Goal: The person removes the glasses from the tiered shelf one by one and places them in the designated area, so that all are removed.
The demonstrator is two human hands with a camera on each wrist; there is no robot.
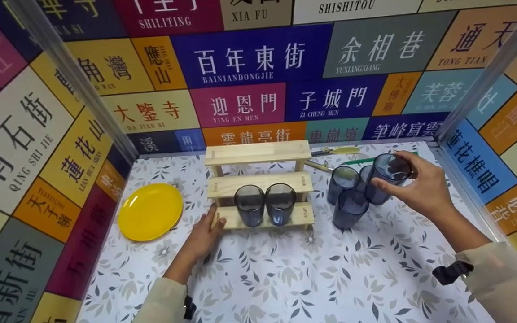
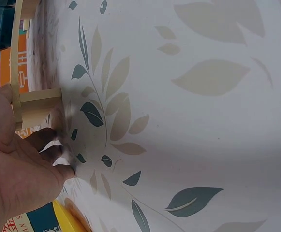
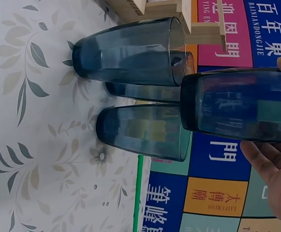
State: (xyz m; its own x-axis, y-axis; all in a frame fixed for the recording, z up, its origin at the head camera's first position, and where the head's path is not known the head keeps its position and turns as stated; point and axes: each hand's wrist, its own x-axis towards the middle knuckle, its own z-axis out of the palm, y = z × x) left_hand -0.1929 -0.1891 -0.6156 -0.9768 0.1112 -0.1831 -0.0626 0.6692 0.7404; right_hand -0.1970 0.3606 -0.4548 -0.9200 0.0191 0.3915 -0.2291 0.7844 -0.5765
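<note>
Two blue-grey tumblers, a left glass [image 1: 249, 206] and a right glass [image 1: 280, 205], stand side by side on the lowest step of a three-tier wooden rack [image 1: 258, 152]. My left hand [image 1: 204, 231] grips the left end of that step, its thumb on the front edge. In the left wrist view this hand [image 2: 24, 164] is beside the rack's end board [image 2: 41, 99]. My right hand [image 1: 422, 179] holds another tumbler [image 1: 391, 172] between thumb and fingers. The right wrist view shows that glass [image 3: 242, 104] raised above three standing glasses [image 3: 125, 50].
A yellow plate [image 1: 151, 213] lies left of the rack on the leaf-patterned tabletop [image 1: 258, 278]. Behind the glasses lie a green stick [image 1: 359, 160] and a yellow-ended utensil [image 1: 343, 151]. Sign-covered panels [image 1: 258, 58] enclose the back and sides.
</note>
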